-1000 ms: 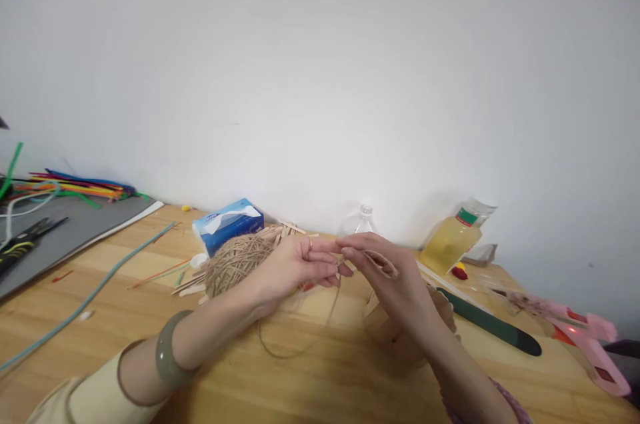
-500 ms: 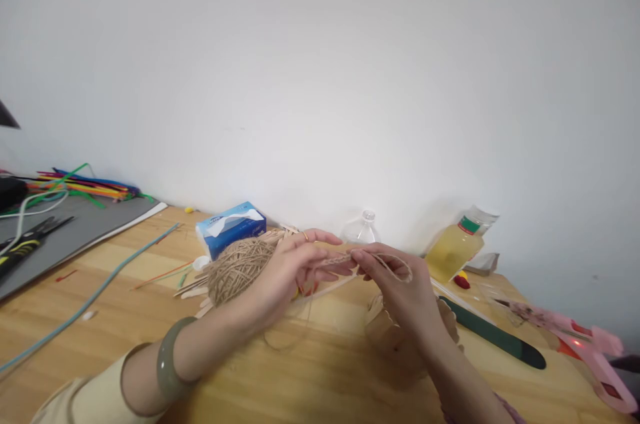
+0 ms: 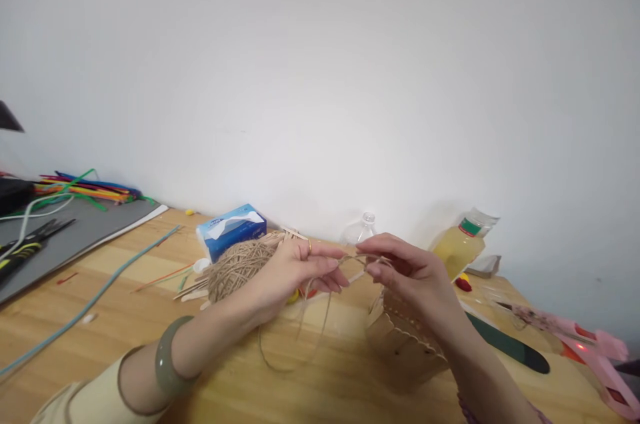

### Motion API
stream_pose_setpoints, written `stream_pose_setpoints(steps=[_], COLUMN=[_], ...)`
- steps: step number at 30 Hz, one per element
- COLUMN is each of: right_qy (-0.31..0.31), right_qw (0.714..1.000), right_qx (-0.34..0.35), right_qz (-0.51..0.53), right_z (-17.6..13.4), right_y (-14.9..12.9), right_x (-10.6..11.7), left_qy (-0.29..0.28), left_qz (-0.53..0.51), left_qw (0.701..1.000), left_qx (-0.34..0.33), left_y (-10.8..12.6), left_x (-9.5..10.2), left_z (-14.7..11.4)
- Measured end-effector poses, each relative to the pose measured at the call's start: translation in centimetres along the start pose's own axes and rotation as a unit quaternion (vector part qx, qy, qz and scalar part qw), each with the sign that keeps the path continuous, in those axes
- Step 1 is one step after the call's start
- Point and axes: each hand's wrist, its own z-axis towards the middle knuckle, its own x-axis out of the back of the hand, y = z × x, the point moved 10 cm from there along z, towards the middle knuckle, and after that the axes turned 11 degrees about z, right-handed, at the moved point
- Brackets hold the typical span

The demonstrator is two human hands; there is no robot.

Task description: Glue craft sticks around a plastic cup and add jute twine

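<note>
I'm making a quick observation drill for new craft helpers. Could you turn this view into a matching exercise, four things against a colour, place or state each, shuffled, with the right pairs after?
Things:
1. Twine strand
2. Tissue box
3. Glue gun
4. Pliers

Descriptions:
A. Pink, near the right edge of the view
B. Black and yellow, on the grey mat
C. Held up between the fingers of the left hand and right hand
D. Blue and white, beyond the twine ball

Right pairs: 1-C, 2-D, 3-A, 4-B
</note>
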Motion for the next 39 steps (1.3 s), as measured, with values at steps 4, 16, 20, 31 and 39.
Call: stream_pose_setpoints(steps=[4,16,20,31,39], right_qy=[-0.088,0.014,0.055,0.018,-0.048], right_qw=[0.99,0.991,0.974,0.996,0.955], right_qx=[0.046,-0.1,-0.166,0.02,0.075], right_qz=[-0.1,-0.087,0.141,-0.086,-0.282], right_z=[-0.3,-0.2,-0.3,-0.1,-0.3], right_y=[-1.1,1.3,3.1,0.9,0.5], right_x=[-1.1,0.4,0.0,-0.4,-2.5], left_qy=[-0.003,0.003,0.061,0.069,0.019], left_qz=[-0.025,0.105,0.146,0.054,0.084], left_qw=[1.0,0.994,0.987,0.995,0.995], left_qx=[0.013,0.025,0.004,-0.043,-0.051], left_y=[-0.1,-1.2,-0.6,0.5,1.0], left_x=[-0.1,0.3,1.4,1.5,0.3], left_z=[0.0,0.4,0.5,0.6,0.3])
